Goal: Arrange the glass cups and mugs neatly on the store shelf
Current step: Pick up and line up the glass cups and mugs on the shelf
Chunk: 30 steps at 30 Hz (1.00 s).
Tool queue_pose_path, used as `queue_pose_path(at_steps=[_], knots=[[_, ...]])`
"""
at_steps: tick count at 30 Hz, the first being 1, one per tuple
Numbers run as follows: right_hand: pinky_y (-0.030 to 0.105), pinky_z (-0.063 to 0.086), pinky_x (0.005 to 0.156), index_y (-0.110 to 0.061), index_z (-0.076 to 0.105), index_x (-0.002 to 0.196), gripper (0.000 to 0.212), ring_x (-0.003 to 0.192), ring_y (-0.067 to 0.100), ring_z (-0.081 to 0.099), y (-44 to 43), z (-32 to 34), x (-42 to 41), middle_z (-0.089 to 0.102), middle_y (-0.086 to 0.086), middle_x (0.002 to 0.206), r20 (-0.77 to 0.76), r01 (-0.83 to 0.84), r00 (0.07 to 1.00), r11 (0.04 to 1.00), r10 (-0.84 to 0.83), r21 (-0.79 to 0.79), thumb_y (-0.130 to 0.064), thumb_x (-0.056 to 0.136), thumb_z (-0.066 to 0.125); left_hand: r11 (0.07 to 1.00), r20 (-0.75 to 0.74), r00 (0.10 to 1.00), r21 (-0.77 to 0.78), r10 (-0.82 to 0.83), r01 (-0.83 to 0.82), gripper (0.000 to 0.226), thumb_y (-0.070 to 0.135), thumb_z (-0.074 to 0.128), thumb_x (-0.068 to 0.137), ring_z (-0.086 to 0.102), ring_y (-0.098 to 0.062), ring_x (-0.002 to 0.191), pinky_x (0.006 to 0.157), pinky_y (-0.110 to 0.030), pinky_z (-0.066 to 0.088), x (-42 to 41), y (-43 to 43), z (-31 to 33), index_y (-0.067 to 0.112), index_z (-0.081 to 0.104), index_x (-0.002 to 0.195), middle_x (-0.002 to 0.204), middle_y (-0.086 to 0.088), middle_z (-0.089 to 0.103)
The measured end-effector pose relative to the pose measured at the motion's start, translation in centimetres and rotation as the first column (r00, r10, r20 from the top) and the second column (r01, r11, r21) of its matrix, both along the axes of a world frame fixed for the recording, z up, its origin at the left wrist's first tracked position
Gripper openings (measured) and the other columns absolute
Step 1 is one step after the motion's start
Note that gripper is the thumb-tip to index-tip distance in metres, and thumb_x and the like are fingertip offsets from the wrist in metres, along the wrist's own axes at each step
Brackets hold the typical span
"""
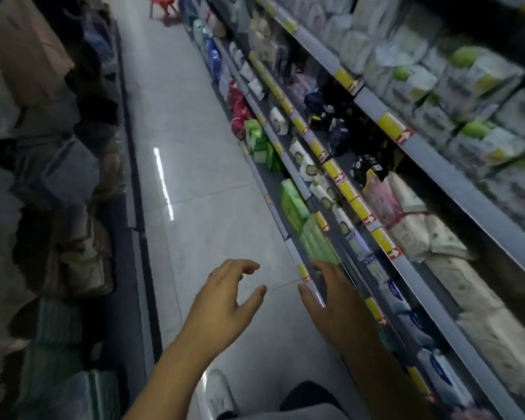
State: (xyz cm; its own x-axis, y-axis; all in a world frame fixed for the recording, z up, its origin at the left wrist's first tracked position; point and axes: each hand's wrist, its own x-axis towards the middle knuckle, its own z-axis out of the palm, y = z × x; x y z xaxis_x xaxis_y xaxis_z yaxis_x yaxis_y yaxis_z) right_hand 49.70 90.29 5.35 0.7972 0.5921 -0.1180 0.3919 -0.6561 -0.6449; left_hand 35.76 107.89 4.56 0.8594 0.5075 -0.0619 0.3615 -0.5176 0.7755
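Note:
No glass cups or mugs show in this blurred view of a store aisle. My left hand hangs over the tiled floor with its fingers spread and curled, a ring on one finger, holding nothing. My right hand reaches out beside it, fingers apart and empty, close to the front edge of the lowest shelf on the right. Both forearms rise from the bottom of the frame.
Grey shelves with yellow price tags run along the right, packed with tissue and paper packs and green packets. Stacked boxes and wrapped goods line the left. A pale tiled floor runs between. A red stool stands far down the aisle. My white shoe is below.

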Motion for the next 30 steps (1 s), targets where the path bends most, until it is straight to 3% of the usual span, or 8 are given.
queue_pose_path(at_steps=[5, 8, 11, 13, 17, 22, 25, 30], knots=[[0.04, 0.056, 0.091, -0.028, 0.054, 0.131, 0.045, 0.111, 0.014, 0.06, 2.0, 1.4, 6.1, 0.06, -0.009, 0.121, 0.063, 0.211, 0.975, 0.977, -0.213, 0.033, -0.05, 0.091, 0.058, 0.978, 0.041, 0.978, 0.05, -0.207, 0.205, 0.035, 0.046, 0.065, 0.093, 0.055, 0.002, 0.11, 0.094, -0.019, 0.048, 10.6, 4.9, 1.8, 0.039, 0.056, 0.126, 0.12, 0.024, 0.055], [0.042, 0.053, 0.095, -0.032, 0.05, 0.137, 0.045, 0.119, 0.016, 0.056, 2.3, 2.8, 11.1, 0.057, -0.009, 0.13, 0.114, 0.307, 0.944, 0.951, -0.31, 0.039, -0.047, 0.094, 0.058, 0.947, 0.094, 0.945, 0.104, -0.314, 0.305, 0.033, 0.045, 0.066, 0.093, 0.056, 0.001, 0.107, 0.09, -0.023, 0.051, 17.6, 6.0, 2.8, 0.036, 0.058, 0.124, 0.116, 0.022, 0.056], [0.037, 0.054, 0.091, -0.037, 0.047, 0.135, 0.043, 0.116, 0.016, 0.057, 2.2, 4.5, 15.9, 0.057, -0.009, 0.127, 0.163, 0.363, 0.913, 0.927, -0.374, 0.092, -0.05, 0.096, 0.057, 0.893, 0.137, 0.89, 0.188, -0.435, 0.408, 0.031, 0.047, 0.062, 0.095, 0.053, 0.0, 0.104, 0.088, -0.024, 0.05, 24.2, 6.2, 4.8, 0.042, 0.052, 0.123, 0.115, 0.023, 0.053], [0.029, 0.051, 0.092, -0.046, 0.042, 0.133, 0.041, 0.118, 0.01, 0.055, 2.1, 6.7, 18.6, 0.054, -0.019, 0.128, 0.182, 0.391, 0.893, 0.91, -0.411, 0.138, -0.05, 0.096, 0.059, 0.858, 0.168, 0.847, 0.214, -0.504, 0.467, 0.031, 0.052, 0.057, 0.094, 0.049, 0.003, 0.104, 0.089, -0.019, 0.046, 28.0, 5.9, 7.1, 0.048, 0.046, 0.124, 0.117, 0.027, 0.049], [0.028, 0.047, 0.097, -0.043, 0.045, 0.136, 0.042, 0.119, 0.005, 0.051, 1.7, 12.3, 23.5, 0.048, -0.024, 0.128, 0.329, 0.449, 0.816, 0.88, -0.475, 0.156, -0.055, 0.097, 0.054, 0.778, 0.3, 0.718, 0.287, -0.628, 0.559, 0.029, 0.055, 0.054, 0.095, 0.05, 0.009, 0.109, 0.083, -0.008, 0.041, 35.1, 5.0, 12.8, 0.059, 0.04, 0.12, 0.117, 0.033, 0.048], [0.023, 0.044, 0.095, -0.035, 0.052, 0.135, 0.042, 0.118, 0.005, 0.053, 0.8, 20.8, 25.8, 0.053, -0.018, 0.13, 0.526, 0.496, 0.648, 0.829, -0.552, 0.259, -0.049, 0.096, 0.059, 0.67, 0.455, 0.503, 0.369, -0.735, 0.645, 0.027, 0.054, 0.055, 0.098, 0.051, 0.009, 0.114, 0.085, -0.009, 0.042, 42.2, 3.6, 21.1, 0.05, 0.048, 0.124, 0.121, 0.033, 0.048], [0.027, 0.049, 0.092, -0.033, 0.053, 0.134, 0.041, 0.115, 0.009, 0.057, -0.1, 25.4, 26.7, 0.055, -0.014, 0.127, 0.623, 0.508, 0.515, 0.795, -0.589, 0.332, -0.046, 0.096, 0.058, 0.602, 0.514, 0.354, 0.472, -0.782, 0.644, 0.03, 0.053, 0.056, 0.096, 0.055, 0.003, 0.113, 0.089, -0.014, 0.044, 46.2, 2.5, 25.7, 0.044, 0.053, 0.125, 0.119, 0.028, 0.054], [0.023, 0.043, 0.095, -0.044, 0.044, 0.136, 0.047, 0.118, -0.002, 0.045, -2.0, 31.8, 28.7, 0.044, -0.026, 0.131, 0.642, 0.617, 0.414, 0.717, -0.645, 0.323, -0.057, 0.092, 0.052, 0.51, 0.522, 0.181, 0.602, -0.834, 0.614, 0.035, 0.043, 0.065, 0.095, 0.056, -0.003, 0.111, 0.09, -0.025, 0.047, 52.1, -0.3, 32.1, 0.033, 0.057, 0.128, 0.118, 0.017, 0.058]])
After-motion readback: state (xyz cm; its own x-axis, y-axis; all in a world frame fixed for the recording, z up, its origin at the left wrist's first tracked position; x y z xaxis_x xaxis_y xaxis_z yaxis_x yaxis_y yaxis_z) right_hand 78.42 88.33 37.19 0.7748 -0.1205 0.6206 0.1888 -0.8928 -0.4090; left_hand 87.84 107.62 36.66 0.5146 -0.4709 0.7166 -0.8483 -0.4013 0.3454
